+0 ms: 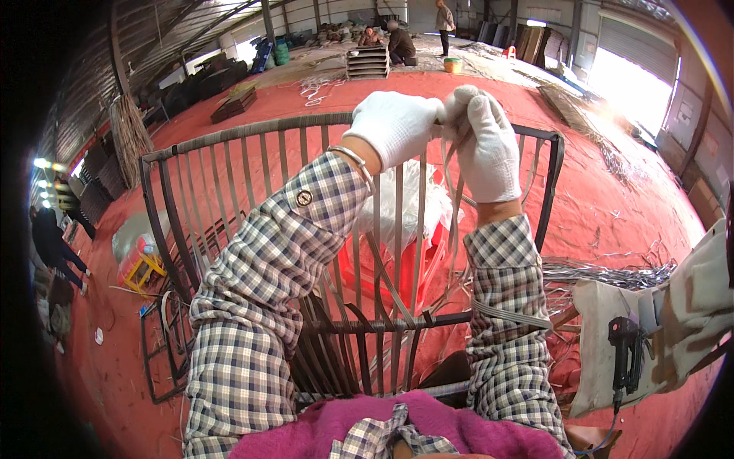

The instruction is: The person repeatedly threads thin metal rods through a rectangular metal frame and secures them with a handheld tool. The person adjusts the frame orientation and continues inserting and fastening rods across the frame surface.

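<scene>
1. Gloves [388, 122], one pair, on both hands [491, 149]: white, knitted, textured.
2. Bangle [358, 161], one, left side: pale, thin, rounded.
3. Sleeves [248, 336], two: checked black, white and grey-brown; gathered folds.
4. Badge [304, 198], one, left sleeve: small, round, dark.
5. Cuff [505, 243], right: matching check, set diagonally.
6. Top [478, 434], one: magenta, fuzzy.
7. Collar [365, 441]: checked cloth.

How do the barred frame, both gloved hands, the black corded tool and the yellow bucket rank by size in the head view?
1. Barred frame
2. Left hand and right hand: too alike to rank
3. Black corded tool
4. Yellow bucket, farther off
</scene>
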Tool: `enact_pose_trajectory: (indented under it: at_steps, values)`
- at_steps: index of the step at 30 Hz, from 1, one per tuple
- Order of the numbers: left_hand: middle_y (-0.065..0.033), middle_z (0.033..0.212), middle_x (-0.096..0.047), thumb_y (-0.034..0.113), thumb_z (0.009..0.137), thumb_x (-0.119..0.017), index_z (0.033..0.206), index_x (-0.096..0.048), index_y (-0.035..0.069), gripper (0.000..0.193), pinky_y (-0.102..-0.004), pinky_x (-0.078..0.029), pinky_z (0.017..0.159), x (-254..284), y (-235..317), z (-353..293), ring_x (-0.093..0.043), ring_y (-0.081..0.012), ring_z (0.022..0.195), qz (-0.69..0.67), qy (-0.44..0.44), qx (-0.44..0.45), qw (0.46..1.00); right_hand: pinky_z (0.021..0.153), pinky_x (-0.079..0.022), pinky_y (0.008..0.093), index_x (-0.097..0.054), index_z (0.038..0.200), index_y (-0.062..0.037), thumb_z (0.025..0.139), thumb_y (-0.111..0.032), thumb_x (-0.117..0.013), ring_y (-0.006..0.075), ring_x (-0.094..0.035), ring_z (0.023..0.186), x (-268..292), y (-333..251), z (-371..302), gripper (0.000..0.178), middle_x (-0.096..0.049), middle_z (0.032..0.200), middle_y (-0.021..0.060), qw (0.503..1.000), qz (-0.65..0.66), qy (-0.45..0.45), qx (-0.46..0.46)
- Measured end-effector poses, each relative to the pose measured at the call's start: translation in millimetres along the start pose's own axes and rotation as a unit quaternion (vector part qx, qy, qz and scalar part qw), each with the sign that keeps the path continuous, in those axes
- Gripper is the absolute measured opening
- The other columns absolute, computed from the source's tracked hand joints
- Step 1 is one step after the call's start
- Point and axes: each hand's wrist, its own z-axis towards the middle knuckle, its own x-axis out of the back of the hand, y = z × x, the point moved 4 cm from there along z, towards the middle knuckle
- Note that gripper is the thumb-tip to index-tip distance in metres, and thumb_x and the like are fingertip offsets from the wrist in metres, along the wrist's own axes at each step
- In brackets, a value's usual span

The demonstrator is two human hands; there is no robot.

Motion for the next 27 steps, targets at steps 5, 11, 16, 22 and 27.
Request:
enact_pose_trajectory:
  at_steps: [5, 11, 16, 22, 27]
  values:
    - [-0.0113, 0.089, -0.069, 0.034, 0.092, -0.056, 0.106, -0.061, 0.014, 0.025, -0.0443, -0.052, 0.068, -4, -2, -2, -0.068, -0.0318, 0.080, 0.004, 0.069, -0.039, 0.997, 0.049, -0.027, 0.0186, -0.067, 0.089, -0.0038, 0.099, -0.028, -0.055, 0.0022, -0.035, 0.054, 6, 20, -32, 0.029, -0.044, 0.064, -0.0070, 0.995, 0.044, 0.050, -0.073]
    - [-0.0080, 0.073, -0.067, 0.040, 0.083, -0.069, 0.106, -0.059, 0.014, 0.036, -0.0412, -0.051, 0.061, 0, 7, -14, -0.068, -0.0285, 0.069, -0.028, 0.143, 0.011, 0.989, 0.063, -0.046, 0.0231, -0.069, 0.094, 0.0025, 0.097, -0.019, -0.056, 0.0097, -0.057, 0.069, 4, -35, 2, 0.025, -0.065, 0.077, 0.0026, 0.976, -0.216, -0.014, 0.016]
    - [-0.0045, 0.068, -0.066, 0.040, 0.077, -0.074, 0.107, -0.060, 0.020, 0.039, -0.0394, -0.049, 0.057, 10, 11, -22, -0.067, -0.0260, 0.065, -0.054, 0.199, 0.031, 0.978, 0.064, -0.049, 0.0299, -0.071, 0.090, -0.0071, 0.091, -0.023, -0.053, 0.0144, -0.059, 0.063, -15, -15, 101, 0.024, -0.066, 0.074, 0.0057, 0.813, -0.522, -0.255, -0.030]
    - [-0.0057, 0.073, -0.068, 0.039, 0.080, -0.069, 0.094, -0.073, 0.022, 0.022, -0.0361, -0.050, 0.057, 10, 11, -22, -0.067, -0.0237, 0.067, -0.094, 0.267, 0.010, 0.959, 0.064, -0.050, 0.0338, -0.070, 0.095, -0.0189, 0.090, -0.032, -0.055, 0.0204, -0.061, 0.066, -20, 10, 118, 0.020, -0.066, 0.075, 0.0061, 0.597, -0.685, -0.418, 0.009]
    - [-0.0038, 0.077, -0.070, 0.036, 0.080, -0.070, 0.097, -0.073, 0.022, 0.022, -0.0337, -0.052, 0.060, 7, -2, -26, -0.069, -0.0216, 0.068, -0.105, 0.282, 0.012, 0.954, 0.044, -0.030, 0.0235, -0.070, 0.099, -0.0032, 0.089, -0.025, -0.058, 0.0055, -0.039, 0.049, 23, -52, 75, 0.027, -0.063, 0.074, 0.0013, 0.891, -0.396, -0.187, -0.120]
